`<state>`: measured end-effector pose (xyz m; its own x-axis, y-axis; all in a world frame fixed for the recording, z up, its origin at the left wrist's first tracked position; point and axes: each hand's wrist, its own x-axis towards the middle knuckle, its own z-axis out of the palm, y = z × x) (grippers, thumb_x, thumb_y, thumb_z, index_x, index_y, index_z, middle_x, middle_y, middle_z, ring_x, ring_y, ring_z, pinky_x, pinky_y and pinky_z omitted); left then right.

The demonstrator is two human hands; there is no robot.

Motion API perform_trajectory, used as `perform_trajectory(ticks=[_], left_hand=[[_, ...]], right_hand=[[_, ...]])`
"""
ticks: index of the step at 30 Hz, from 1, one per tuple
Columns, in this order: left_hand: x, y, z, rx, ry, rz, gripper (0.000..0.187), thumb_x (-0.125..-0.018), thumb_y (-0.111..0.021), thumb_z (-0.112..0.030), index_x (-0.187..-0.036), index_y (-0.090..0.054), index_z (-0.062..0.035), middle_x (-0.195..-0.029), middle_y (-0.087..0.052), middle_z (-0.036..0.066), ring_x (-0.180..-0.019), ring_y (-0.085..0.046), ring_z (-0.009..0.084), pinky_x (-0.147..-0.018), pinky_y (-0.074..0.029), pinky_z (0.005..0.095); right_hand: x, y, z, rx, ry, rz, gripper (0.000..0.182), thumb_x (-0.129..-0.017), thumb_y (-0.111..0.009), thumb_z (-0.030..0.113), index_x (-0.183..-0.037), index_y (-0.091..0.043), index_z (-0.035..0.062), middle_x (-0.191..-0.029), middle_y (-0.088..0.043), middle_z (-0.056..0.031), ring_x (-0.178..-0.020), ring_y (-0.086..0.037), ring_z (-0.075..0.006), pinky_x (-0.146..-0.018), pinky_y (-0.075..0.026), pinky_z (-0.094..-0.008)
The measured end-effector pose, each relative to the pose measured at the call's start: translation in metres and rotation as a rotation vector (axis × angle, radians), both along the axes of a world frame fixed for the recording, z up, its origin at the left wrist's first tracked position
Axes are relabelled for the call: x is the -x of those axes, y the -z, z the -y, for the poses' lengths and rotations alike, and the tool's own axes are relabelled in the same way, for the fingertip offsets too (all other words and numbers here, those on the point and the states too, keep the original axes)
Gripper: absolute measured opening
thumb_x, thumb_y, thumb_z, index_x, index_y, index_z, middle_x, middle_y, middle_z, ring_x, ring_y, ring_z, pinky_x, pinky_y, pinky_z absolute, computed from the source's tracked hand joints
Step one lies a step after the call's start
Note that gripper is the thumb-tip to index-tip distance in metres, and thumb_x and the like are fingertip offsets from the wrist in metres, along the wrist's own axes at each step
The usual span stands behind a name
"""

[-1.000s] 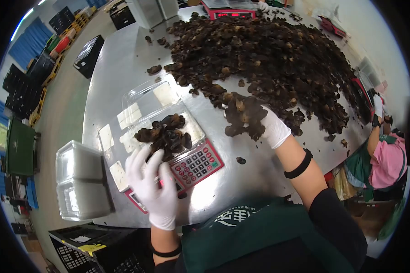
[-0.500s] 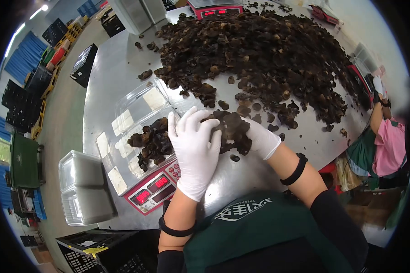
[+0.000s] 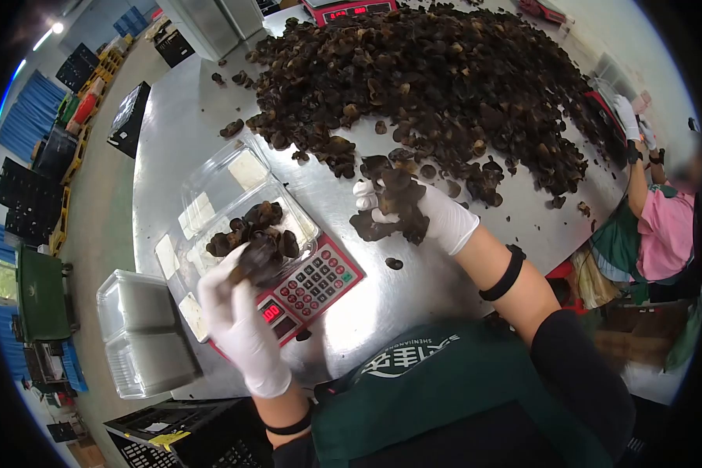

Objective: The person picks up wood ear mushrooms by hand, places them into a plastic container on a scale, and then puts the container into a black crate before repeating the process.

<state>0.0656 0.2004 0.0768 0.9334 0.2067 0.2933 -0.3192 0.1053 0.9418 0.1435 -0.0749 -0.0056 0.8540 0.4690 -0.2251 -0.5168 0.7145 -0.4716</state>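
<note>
My white-gloved left hand [image 3: 246,331] is at the near edge of a clear plastic tray [image 3: 303,220], its fingers closed on a dark wood ear mushroom [image 3: 262,264]. More wood ear mushrooms [image 3: 249,226] lie in that tray, which sits on a red digital scale [image 3: 320,282] with its lid [image 3: 210,175] folded open on the far side. To the right, my gloved right hand [image 3: 446,220] grips a clump of wood ear mushrooms [image 3: 402,204] over the steel table [image 3: 413,300].
A large heap of wood ear mushrooms [image 3: 429,86] spreads across the far side. Stacked clear trays [image 3: 144,335] stand at the left edge, above a black crate [image 3: 187,437]. A second scale [image 3: 351,11] sits behind. At right, a co-worker in pink [image 3: 667,242] reaches toward another scale.
My left hand has moved left and down, away from the right hand's clump to the tray, with a mushroom in its fingers. My right hand stays near the same spot, still holding its clump.
</note>
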Motion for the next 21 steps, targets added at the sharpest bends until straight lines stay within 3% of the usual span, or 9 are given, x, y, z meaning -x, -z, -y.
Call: perform_trajectory(ticks=[5,7,8,9,10,11,15,17,21], left_hand=[[0.032,0.018,-0.077,0.369,-0.014,-0.049,0.042,-0.097,-0.055,-0.016,-0.135,-0.048,-0.0004,-0.135,-0.054,0.016,-0.119,-0.057,0.0263,-0.096,-0.05,0.0356],[0.036,0.007,-0.085,0.542,0.032,-0.086,0.047,-0.095,-0.053,-0.011,-0.14,-0.045,-0.0006,-0.143,-0.047,0.018,-0.121,-0.055,0.0254,-0.097,-0.05,0.037],[0.037,0.004,-0.087,0.547,0.015,-0.082,0.047,-0.095,-0.053,-0.011,-0.14,-0.045,-0.0006,-0.143,-0.047,0.018,-0.121,-0.055,0.0254,-0.097,-0.05,0.037],[0.038,0.002,-0.087,0.595,0.058,-0.046,0.049,-0.093,-0.052,-0.008,-0.141,-0.044,-0.0008,-0.147,-0.043,0.019,-0.123,-0.054,0.0245,-0.093,-0.05,0.034],[0.038,-0.001,-0.085,0.64,0.102,-0.008,0.051,-0.091,-0.051,-0.005,-0.142,-0.043,-0.001,-0.15,-0.039,0.02,-0.125,-0.052,0.0236,-0.089,-0.051,0.0311],[0.036,-0.004,-0.078,0.605,0.044,-0.021,0.049,-0.089,-0.053,-0.005,-0.138,-0.048,-0.0015,-0.131,-0.055,0.019,-0.109,-0.059,0.0215,-0.076,-0.049,0.025],[0.023,0.006,-0.003,-0.475,0.011,0.036,0.019,-0.089,-0.06,-0.008,-0.108,-0.067,-0.007,-0.077,-0.059,0.003,-0.065,-0.057,0.0157,-0.061,-0.047,0.0284],[0.002,0.02,0.043,-0.78,-0.042,0.383,0.02,-0.086,-0.066,-0.008,-0.106,-0.069,-0.0097,-0.08,-0.06,0.003,-0.065,-0.056,0.0187,-0.06,-0.046,0.0303],[-0.017,0.038,0.075,-0.936,-0.107,0.525,0.026,-0.074,-0.073,-0.002,-0.099,-0.07,-0.0088,-0.084,-0.062,0.006,-0.07,-0.06,0.0233,-0.061,-0.049,0.0334]], right_hand=[[-0.012,-0.032,-0.015,0.176,0.137,-0.2,0.037,-0.104,-0.044,0.018,-0.129,-0.057,-0.006,-0.113,-0.067,-0.0176,-0.07,-0.059,-0.0138,-0.059,-0.049,-0.0239],[-0.028,-0.021,-0.014,0.005,-0.126,0.111,0.031,-0.098,-0.055,0.013,-0.127,-0.055,0.0011,-0.123,-0.062,-0.0093,-0.112,-0.062,-0.0217,-0.095,-0.056,-0.0372],[-0.028,-0.016,-0.017,0.404,-0.008,0.133,0.035,-0.096,-0.06,0.022,-0.124,-0.057,0.0018,-0.112,-0.064,-0.0063,-0.098,-0.064,-0.0181,-0.091,-0.057,-0.0387],[-0.033,-0.015,-0.022,0.408,-0.027,0.137,0.035,-0.096,-0.06,0.022,-0.124,-0.057,0.0018,-0.112,-0.064,-0.0063,-0.098,-0.064,-0.0181,-0.091,-0.057,-0.0387],[-0.039,-0.012,-0.024,0.206,-0.096,0.138,0.037,-0.096,-0.059,0.026,-0.124,-0.057,0.0025,-0.109,-0.064,-0.0052,-0.091,-0.063,-0.0161,-0.09,-0.057,-0.0389],[-0.044,-0.012,-0.028,0.003,-0.162,0.136,0.04,-0.096,-0.059,0.031,-0.124,-0.058,0.0032,-0.106,-0.064,-0.004,-0.084,-0.061,-0.0142,-0.088,-0.057,-0.0391],[-0.027,-0.031,-0.052,0.127,0.007,0.013,0.04,-0.101,-0.049,0.035,-0.13,-0.057,0.0078,-0.101,-0.063,-0.0022,-0.075,-0.057,-0.0136,-0.07,-0.051,-0.0335],[-0.022,-0.031,-0.059,0.184,0.062,-0.031,0.04,-0.103,-0.045,0.034,-0.132,-0.056,0.0082,-0.101,-0.063,-0.0031,-0.076,-0.057,-0.014,-0.064,-0.046,-0.031],[-0.014,-0.025,-0.06,-0.153,0.075,-0.085,0.036,-0.103,-0.046,0.031,-0.128,-0.057,0.0081,-0.099,-0.063,-0.0055,-0.077,-0.058,-0.0176,-0.066,-0.048,-0.0323]])
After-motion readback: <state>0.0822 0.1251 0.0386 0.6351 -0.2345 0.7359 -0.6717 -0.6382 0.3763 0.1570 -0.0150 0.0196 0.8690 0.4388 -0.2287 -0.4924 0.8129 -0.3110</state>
